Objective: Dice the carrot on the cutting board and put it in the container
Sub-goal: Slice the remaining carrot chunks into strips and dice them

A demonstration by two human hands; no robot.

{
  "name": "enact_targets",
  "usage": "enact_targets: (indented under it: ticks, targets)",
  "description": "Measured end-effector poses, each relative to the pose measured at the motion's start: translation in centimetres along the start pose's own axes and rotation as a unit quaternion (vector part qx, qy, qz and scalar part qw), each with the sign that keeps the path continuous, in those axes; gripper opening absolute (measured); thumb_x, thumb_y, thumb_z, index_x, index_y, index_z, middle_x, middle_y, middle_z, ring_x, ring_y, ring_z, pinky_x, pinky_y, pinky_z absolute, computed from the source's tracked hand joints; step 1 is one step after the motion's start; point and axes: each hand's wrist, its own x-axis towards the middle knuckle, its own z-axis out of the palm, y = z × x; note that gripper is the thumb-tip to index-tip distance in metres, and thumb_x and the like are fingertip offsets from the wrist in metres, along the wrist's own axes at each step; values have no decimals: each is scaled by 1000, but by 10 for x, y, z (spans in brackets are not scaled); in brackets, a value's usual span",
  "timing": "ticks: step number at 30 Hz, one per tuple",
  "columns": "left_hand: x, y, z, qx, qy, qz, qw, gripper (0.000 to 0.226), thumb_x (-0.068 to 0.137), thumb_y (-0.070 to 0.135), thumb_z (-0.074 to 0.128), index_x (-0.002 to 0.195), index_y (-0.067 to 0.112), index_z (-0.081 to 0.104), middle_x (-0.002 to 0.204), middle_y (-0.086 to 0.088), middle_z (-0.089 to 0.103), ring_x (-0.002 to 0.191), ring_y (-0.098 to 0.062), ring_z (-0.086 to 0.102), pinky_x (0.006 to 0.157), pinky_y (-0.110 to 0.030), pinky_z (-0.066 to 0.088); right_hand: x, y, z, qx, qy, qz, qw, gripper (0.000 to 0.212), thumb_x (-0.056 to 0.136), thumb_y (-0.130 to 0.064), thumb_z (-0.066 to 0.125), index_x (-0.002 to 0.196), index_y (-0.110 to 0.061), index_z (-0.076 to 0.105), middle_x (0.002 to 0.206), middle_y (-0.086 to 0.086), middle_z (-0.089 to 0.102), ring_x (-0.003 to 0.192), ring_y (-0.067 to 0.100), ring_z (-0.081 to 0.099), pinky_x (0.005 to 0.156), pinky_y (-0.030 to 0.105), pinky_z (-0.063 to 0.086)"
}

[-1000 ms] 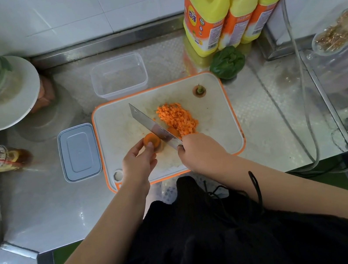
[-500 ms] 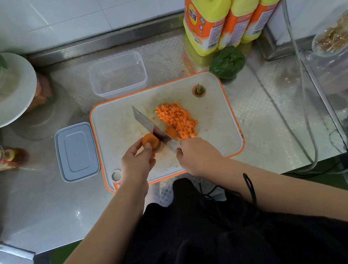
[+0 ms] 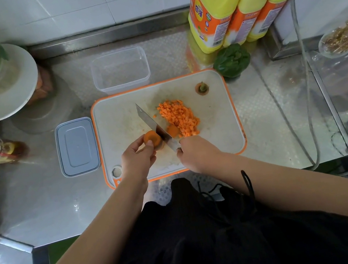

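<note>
Head view showed the left hand (image 3: 137, 158) pinching the stiff, roll-prone carrot stub (image 3: 152, 138) by its rounded end while the right hand (image 3: 197, 153) gripped the knife (image 3: 156, 129) handle.

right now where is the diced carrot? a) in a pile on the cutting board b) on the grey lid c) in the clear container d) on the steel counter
a: the diced carrot sits in a pile on the cutting board, just right of the knife, while the clear container behind the board holds none.
</note>
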Motion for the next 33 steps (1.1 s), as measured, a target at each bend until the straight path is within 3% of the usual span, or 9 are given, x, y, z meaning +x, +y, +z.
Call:
enact_targets:
  ticks: [7, 11, 15, 18, 21, 25, 27, 30, 33]
  targets:
    - [3, -2, -1, 3, -5, 1, 1000, 30, 94, 19, 65, 124, 21, 62, 100, -6, 70, 97, -21, 69, 89, -30, 56, 16, 1, 16, -22, 2, 15, 1000, 24, 98, -14, 41, 76, -10, 48, 68, 1, 47, 72, 23, 53, 49, 24, 31]
    - [0, 0, -1, 8, -8, 5, 1000, 28, 96, 18, 63, 124, 21, 61, 97, -4, 69, 99, -21, 68, 87, -27, 54, 20, 1, 33, -52, 34, 32, 998, 24, 99, -13, 40, 104, -5, 62, 102, 14, 64, 96, 31, 61, 68, 30, 40]
    - [-5, -5, -1, 63, -18, 40, 997, 31, 99, 25, 57, 130, 23, 56, 108, -3, 68, 101, -18, 67, 90, -29, 53, 21, 4, 37, -42, 54, 34, 997, 26, 100, -16, 39, 110, -4, 61, 109, 15, 64, 102, 31, 60, 73, 31, 41]
    - [-9, -13, -4, 150, -35, 108, 982, 34, 98, 34, 57, 130, 32, 48, 125, 9, 58, 104, -13, 63, 93, -35, 51, 20, 8, 34, -19, 60, 24, 998, 27, 100, -17, 39, 107, -4, 61, 106, 15, 64, 100, 32, 60, 71, 31, 38]
    - [-14, -14, -4, 191, -57, 143, 969, 51, 88, 28, 72, 130, 33, 44, 118, 23, 51, 97, -3, 60, 76, -19, 45, 17, 10, 30, -21, 65, 11, 998, 26, 98, -17, 41, 101, -4, 62, 101, 16, 65, 96, 34, 61, 69, 32, 39]
    - [-7, -12, 3, 206, -31, 167, 964, 49, 83, 21, 77, 124, 28, 49, 113, 10, 57, 88, -9, 61, 66, -12, 41, 14, 16, 26, -7, 70, 4, 998, 23, 98, -19, 41, 93, -6, 59, 89, 13, 62, 87, 33, 60, 65, 33, 39]
    - [-2, -13, 4, 225, -17, 179, 958, 45, 84, 23, 75, 122, 28, 50, 112, 5, 59, 90, -13, 60, 72, -18, 45, 13, 19, 24, 4, 77, 3, 997, 23, 98, -21, 41, 80, -11, 52, 75, 7, 54, 79, 31, 58, 63, 35, 39]
    - [1, -13, -3, 329, 13, 234, 915, 49, 86, 32, 69, 131, 33, 49, 121, 4, 55, 111, -24, 47, 94, -41, 44, 10, 23, 23, 6, 90, -9, 996, 28, 99, -23, 39, 72, -15, 42, 64, 0, 44, 68, 26, 51, 58, 34, 34]
    - [9, -1, -19, 485, 70, 243, 837, 60, 89, 38, 63, 144, 37, 40, 132, -3, 47, 123, -29, 35, 102, -40, 34, 10, 27, 27, 1, 109, -19, 994, 24, 101, -26, 38, 82, -12, 46, 64, -2, 43, 67, 24, 51, 58, 33, 35]
